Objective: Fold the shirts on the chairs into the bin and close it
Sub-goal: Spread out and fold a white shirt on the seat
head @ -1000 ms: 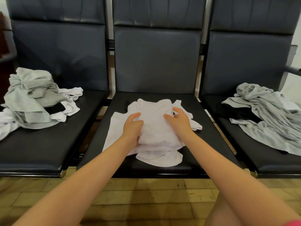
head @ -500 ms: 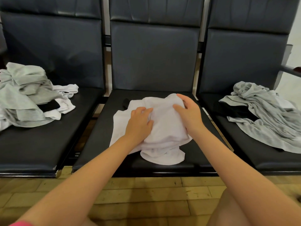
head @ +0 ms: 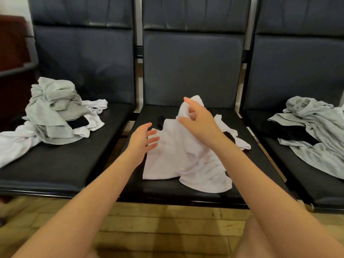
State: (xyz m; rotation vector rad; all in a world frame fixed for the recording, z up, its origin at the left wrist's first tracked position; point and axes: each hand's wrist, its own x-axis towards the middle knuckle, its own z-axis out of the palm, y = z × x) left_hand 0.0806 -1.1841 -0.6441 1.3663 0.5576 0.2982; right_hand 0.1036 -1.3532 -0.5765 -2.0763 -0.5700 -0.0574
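Head view of three dark padded chairs in a row. A white shirt [head: 178, 157] lies crumpled on the middle chair seat [head: 163, 190], one part raised toward the backrest. The right hand [head: 199, 121] is above this raised part with fingers loosely curved; whether it has hold of the cloth cannot be told. The left hand [head: 143, 140] has its fingers spread and straight at the shirt's left edge, grasping nothing. A pile of grey and white shirts [head: 54, 116] lies on the left chair; grey shirts [head: 316, 131] over a black garment [head: 290, 131] lie on the right chair
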